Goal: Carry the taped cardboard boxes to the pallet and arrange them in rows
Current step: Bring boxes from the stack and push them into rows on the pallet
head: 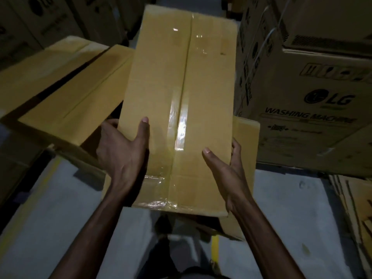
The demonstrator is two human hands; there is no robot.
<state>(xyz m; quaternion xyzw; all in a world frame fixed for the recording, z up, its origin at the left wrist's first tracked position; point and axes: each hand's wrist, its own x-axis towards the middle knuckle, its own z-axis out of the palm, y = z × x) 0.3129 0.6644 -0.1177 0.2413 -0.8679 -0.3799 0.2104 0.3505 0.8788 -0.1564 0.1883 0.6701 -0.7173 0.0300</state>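
Grip first: my left hand (pixel 122 152) and right hand (pixel 227 170) each clasp a long side of the tan, tape-sealed cardboard box (pixel 171 77), held above similar tan boxes (pixel 66 83); I'd carry it level and set it flush.

Sides: taped boxes (pixel 66 85) and washing-machine carton (pixel 302 121) are crowding in.
Ahead: carried box (pixel 181 87) is blocking.
Below: floor (pixel 60 214) is lying open.
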